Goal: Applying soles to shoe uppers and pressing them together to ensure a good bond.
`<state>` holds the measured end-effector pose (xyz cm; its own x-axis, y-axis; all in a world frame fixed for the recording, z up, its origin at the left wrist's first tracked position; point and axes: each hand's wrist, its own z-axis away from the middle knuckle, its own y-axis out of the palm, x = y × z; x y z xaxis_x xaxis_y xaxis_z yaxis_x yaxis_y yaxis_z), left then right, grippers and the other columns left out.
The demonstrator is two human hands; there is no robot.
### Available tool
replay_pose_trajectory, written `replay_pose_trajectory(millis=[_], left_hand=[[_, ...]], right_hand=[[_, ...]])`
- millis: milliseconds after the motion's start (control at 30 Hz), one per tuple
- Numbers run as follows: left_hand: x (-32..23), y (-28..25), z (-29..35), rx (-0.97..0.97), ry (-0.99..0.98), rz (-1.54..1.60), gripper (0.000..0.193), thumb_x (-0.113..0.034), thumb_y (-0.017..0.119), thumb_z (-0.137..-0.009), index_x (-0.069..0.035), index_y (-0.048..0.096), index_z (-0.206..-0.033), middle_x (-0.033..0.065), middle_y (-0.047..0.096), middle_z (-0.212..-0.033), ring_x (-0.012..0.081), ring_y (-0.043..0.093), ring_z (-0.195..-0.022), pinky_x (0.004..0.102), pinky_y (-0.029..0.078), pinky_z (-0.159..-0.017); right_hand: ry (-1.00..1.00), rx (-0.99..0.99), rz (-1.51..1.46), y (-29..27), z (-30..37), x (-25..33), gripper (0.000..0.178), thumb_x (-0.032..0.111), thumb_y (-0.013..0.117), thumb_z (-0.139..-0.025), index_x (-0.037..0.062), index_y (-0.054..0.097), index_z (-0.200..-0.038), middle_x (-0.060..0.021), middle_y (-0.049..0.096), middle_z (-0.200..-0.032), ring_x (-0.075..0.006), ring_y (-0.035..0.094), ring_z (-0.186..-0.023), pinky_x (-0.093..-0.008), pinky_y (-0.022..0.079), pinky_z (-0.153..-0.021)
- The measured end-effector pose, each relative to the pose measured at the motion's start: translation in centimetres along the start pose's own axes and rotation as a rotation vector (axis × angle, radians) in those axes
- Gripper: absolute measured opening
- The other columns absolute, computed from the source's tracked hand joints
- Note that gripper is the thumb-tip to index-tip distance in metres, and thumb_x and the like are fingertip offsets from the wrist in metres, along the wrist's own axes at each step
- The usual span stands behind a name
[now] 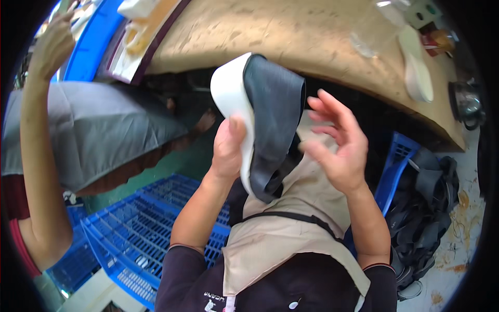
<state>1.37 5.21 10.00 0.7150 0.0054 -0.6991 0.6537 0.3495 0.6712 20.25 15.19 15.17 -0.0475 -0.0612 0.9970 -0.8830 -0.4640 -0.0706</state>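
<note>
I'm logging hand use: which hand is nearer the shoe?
Left. The left hand holds the shoe by its left side; the right hand is open, just to its right.

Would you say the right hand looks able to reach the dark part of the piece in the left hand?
Probably yes: the right hand looks empty and open beside the dark part, with nothing visible between them, while the left hand grips the white part.

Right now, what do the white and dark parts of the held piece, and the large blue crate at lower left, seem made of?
White part: probably foam or rubber; smooth, matte surface. Dark part: possibly fabric or synthetic leather; soft sheen, curved folds. Large blue crate: likely plastic; slightly glossy, regular lattice.
</note>
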Motion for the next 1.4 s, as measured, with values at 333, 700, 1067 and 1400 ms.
replay_pose_trajectory(millis=[333, 700, 1067, 1400], left_hand=[[-0.1, 8.1, -0.6, 0.186, 0.204, -0.539, 0.089, -0.006, 0.073, -0.087, -0.004, 0.024, -0.161, 0.0252, 0.048, -0.149, 0.0320, 0.056, -0.130, 0.0371, 0.045, -0.109], [-2.9, 10.2, -3.0, -0.146, 0.319, -0.725, 0.077, 0.005, 0.063, -0.084, -0.002, 0.038, -0.156, 0.0188, 0.055, -0.146, 0.0295, 0.057, -0.129, 0.0334, 0.044, -0.108], [-10.2, 7.2, 2.9, -0.187, 0.223, -0.720, 0.065, 0.003, 0.063, -0.085, -0.001, 0.050, -0.148, 0.0152, 0.064, -0.138, 0.0260, 0.062, -0.123, 0.0320, 0.046, -0.106], [-11.6, 2.5, 5.6, -0.267, 0.144, -0.983, 0.062, -0.002, 0.069, -0.085, -0.001, 0.055, -0.145, 0.0145, 0.067, -0.134, 0.0252, 0.066, -0.116, 0.0310, 0.048, -0.102]], right_hand=[[-0.422, -0.054, 0.719, -3.1, -2.1, 2.3, 0.070, 0.000, 0.072, -0.075, -0.0058, 0.052, -0.142, -0.0224, 0.070, -0.122, -0.0316, 0.072, -0.093, -0.0349, 0.058, -0.071], [-0.290, 0.275, 0.532, -5.4, -5.2, 9.9, 0.071, -0.001, 0.076, -0.079, -0.0043, 0.051, -0.145, -0.0194, 0.066, -0.133, -0.0253, 0.067, -0.111, -0.0340, 0.054, -0.094], [-0.242, -0.295, 0.460, -10.2, -18.2, 9.0, 0.086, 0.022, 0.082, -0.088, 0.0017, 0.031, -0.154, -0.0207, 0.053, -0.144, -0.0313, 0.054, -0.130, -0.0409, 0.041, -0.113], [-0.364, 0.062, 0.672, -6.9, -12.9, 11.7, 0.072, 0.017, 0.085, -0.081, 0.0028, 0.047, -0.141, -0.0135, 0.063, -0.125, -0.0279, 0.063, -0.110, -0.0367, 0.049, -0.097]])
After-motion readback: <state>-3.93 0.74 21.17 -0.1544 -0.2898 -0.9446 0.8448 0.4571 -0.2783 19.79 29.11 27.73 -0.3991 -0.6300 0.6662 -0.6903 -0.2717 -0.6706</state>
